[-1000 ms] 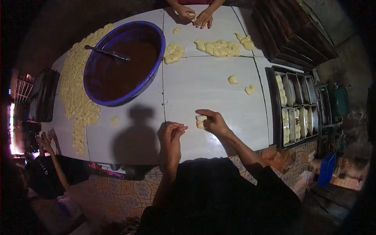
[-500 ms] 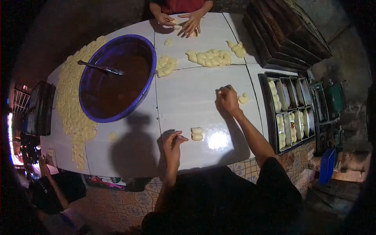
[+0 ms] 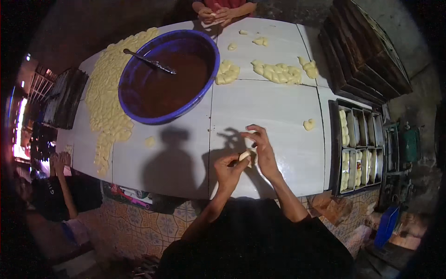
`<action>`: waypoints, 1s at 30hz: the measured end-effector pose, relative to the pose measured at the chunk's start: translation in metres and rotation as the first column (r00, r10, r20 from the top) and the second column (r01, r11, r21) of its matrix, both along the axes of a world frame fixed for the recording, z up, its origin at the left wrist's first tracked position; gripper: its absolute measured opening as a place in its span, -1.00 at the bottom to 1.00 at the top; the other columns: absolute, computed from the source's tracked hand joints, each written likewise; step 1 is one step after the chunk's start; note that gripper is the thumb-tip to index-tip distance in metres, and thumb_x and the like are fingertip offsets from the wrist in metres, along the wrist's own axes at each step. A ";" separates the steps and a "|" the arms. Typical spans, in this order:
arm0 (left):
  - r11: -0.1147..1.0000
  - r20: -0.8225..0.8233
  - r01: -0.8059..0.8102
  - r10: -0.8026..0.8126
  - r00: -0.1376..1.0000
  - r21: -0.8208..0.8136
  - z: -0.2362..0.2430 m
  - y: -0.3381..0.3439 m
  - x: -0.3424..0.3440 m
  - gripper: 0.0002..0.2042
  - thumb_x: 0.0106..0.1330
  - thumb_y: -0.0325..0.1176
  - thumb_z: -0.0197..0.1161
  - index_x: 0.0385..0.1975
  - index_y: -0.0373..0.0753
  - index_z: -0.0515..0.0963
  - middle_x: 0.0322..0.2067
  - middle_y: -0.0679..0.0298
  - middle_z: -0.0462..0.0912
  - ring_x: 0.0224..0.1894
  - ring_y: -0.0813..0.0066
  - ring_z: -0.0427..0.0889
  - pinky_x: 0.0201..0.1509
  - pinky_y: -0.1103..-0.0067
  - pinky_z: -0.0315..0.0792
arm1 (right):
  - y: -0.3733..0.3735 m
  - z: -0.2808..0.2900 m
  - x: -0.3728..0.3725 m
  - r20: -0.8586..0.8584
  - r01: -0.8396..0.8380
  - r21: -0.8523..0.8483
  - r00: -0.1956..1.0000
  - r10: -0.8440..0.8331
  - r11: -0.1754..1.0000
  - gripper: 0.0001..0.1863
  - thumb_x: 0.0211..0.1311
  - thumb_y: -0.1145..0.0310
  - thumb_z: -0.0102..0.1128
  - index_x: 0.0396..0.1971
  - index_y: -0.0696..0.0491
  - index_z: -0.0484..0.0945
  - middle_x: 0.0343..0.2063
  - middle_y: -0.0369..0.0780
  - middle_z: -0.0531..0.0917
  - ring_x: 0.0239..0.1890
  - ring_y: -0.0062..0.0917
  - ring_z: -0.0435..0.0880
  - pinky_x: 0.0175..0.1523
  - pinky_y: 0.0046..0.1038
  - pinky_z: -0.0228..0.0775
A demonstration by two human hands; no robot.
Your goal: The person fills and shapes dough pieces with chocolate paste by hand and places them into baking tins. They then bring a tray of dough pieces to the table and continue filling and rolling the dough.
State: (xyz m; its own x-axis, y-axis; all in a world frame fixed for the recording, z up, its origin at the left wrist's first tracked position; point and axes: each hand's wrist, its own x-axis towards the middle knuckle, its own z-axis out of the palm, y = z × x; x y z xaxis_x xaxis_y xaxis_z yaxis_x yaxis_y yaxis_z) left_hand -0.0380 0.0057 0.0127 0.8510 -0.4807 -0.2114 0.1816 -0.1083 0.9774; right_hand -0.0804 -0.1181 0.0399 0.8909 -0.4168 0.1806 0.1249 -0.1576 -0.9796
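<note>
Close to the table's near edge, my left hand pinches a pale piece of dough between thumb and fingers, a little above the white tabletop. My right hand is right beside it, its fingers spread and curved. Whether its thumb touches the dough, I cannot make out, as the hands partly hide the piece. A small dough lump lies alone to the right. Farther back are a clump of dough pieces and a smaller clump next to the basin.
A blue basin of brown filling with a metal utensil stands left, beside a broad spread of dough pieces. Metal tins, some holding dough, sit right. Dark trays are stacked behind. Across the table, a person's hands work.
My hands have come together, the right moving in from the right side. The two dough rolls no longer show on the table; dough is now in my left hand. The view has shifted.
</note>
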 end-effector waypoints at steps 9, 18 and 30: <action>0.468 -0.309 -0.014 -0.562 0.767 -0.884 0.035 0.004 0.104 0.18 -0.09 0.57 0.03 0.25 -0.52 0.12 0.10 -0.10 0.41 0.15 0.08 0.40 0.25 0.24 0.27 | -0.005 -0.061 0.006 -0.006 -0.387 0.445 0.901 0.435 0.808 0.31 -0.11 -0.31 0.31 0.42 -0.06 -0.40 0.35 -0.10 0.01 0.27 -0.20 0.17 0.28 -0.13 0.14; 0.593 -0.016 0.289 -0.422 0.906 0.752 0.000 -0.004 0.308 -0.13 0.29 0.40 -0.45 -0.35 -0.38 0.59 -0.28 -0.06 0.65 -0.11 0.03 0.57 0.00 0.16 0.30 | 0.013 -0.075 0.019 0.093 -0.281 0.424 0.959 0.268 0.861 -0.08 0.24 0.23 0.19 0.43 -0.14 -0.24 0.31 -0.17 0.13 0.16 -0.42 0.28 0.24 -0.31 0.22; 0.922 -0.506 -0.107 -0.105 0.856 -0.371 0.024 0.007 0.074 -0.05 0.28 0.42 -0.42 0.21 -0.50 0.23 0.02 -0.06 0.49 0.05 0.21 0.51 0.13 0.30 0.36 | 0.021 -0.060 0.013 -0.178 0.130 0.852 0.983 0.047 0.508 -0.70 0.32 0.33 0.14 -0.10 0.24 0.50 -0.39 -0.31 0.58 -0.27 -0.65 0.54 -0.20 -0.61 0.42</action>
